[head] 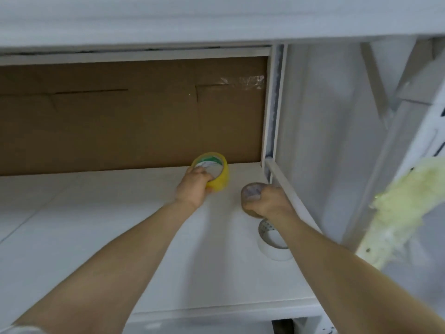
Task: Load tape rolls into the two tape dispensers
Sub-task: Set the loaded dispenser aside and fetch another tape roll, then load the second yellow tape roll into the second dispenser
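My left hand (pixel 193 186) grips a yellow tape roll (pixel 218 173) at its rim, held tilted just above the white shelf (pixel 120 225). To its right, my right hand (pixel 267 203) curls round a brown tape roll (pixel 250 191), with fingers through its core. A white tape roll (pixel 271 244) lies flat on the shelf under my right forearm. No tape dispenser is in view.
A brown cardboard sheet (pixel 132 116) backs the shelf. White frame posts (pixel 274 104) close it on the right. Yellowish foam (pixel 404 213) hangs at the far right beside white plastic sheeting (pixel 325 116). Another white shelf board (pixel 192 20) runs overhead.
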The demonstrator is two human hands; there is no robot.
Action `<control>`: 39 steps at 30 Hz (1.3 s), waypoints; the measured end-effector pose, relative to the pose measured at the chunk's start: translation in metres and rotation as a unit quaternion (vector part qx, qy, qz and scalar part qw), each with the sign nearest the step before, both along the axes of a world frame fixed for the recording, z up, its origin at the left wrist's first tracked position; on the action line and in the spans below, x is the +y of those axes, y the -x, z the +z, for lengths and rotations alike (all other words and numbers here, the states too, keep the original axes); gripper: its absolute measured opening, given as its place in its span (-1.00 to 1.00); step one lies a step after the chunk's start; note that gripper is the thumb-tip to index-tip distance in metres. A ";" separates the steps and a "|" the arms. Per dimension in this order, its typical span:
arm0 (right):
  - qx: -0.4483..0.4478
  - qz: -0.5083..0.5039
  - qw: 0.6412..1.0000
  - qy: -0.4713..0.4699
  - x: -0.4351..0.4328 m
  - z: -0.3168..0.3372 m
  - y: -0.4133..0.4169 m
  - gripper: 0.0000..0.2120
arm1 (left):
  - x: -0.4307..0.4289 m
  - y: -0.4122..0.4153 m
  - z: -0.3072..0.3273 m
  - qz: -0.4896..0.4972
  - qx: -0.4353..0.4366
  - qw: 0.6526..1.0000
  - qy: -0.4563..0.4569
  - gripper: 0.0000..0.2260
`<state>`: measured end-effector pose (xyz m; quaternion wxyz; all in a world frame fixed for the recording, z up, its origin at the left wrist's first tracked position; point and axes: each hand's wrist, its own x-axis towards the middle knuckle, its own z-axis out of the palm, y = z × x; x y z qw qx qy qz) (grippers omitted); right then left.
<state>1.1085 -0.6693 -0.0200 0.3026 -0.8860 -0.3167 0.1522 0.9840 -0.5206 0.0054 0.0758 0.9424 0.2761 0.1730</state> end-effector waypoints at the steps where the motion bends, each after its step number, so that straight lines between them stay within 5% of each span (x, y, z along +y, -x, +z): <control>1: -0.003 0.007 1.000 0.026 0.002 -0.002 -0.001 -0.50 | -0.001 0.008 0.000 0.002 -0.001 1.000 0.002 -0.74; 7: -0.052 -0.018 0.989 0.137 0.019 0.012 0.008 -0.32 | 0.003 0.039 0.002 0.067 -0.128 0.967 0.209 -0.80; 9: -0.090 -0.012 0.993 0.072 0.027 0.027 0.025 -0.41 | 0.001 0.048 0.011 0.075 -0.227 0.907 0.347 -0.78; 12: 0.025 0.043 0.996 -0.080 0.045 0.047 0.061 -0.54 | -0.001 0.067 0.028 0.109 -0.318 0.806 0.488 -0.70; 16: 0.123 0.163 0.963 -0.177 0.066 0.067 0.133 -0.62 | 0.011 0.112 0.039 0.117 -0.345 0.754 0.547 -0.65; 21: 0.145 0.257 0.937 -0.186 0.106 0.059 0.219 -0.75 | 0.032 0.201 0.047 0.159 -0.390 0.717 0.556 -0.69; 25: 0.148 0.315 0.918 -0.190 0.150 0.053 0.308 -0.89 | 0.055 0.303 0.055 0.230 -0.365 0.765 0.477 -0.80; 29: 0.181 0.316 0.905 -0.219 0.196 0.052 0.414 -0.67 | 0.082 0.412 0.058 0.316 -0.323 0.806 0.381 -0.60; 39: 0.319 0.250 0.893 -0.193 0.282 0.043 0.594 -0.52 | 0.119 0.618 0.031 0.464 -0.345 0.741 0.340 -0.58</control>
